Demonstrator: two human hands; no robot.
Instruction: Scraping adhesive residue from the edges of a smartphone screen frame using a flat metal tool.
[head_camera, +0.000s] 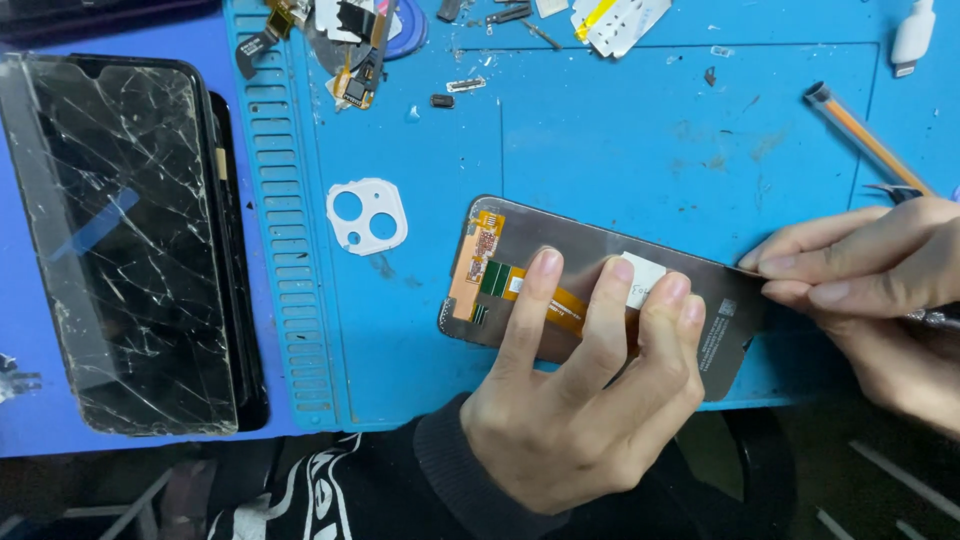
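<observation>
Head view, hands (580, 400) pressing, pinching screen panel (600, 290)

The left hand (585, 400) covers the near long edge and part of the orange flex cable (560, 300) on the dark grey phone display panel (600, 250). The right hand (880, 290) hides the panel's right end and is itself cut off by the picture's right edge. The white charger plug (912, 35) and the small loose parts (350, 40) at the top are cropped by the upper edge. Print on the white rectangular sticker (640, 280) is too small to make out.
</observation>
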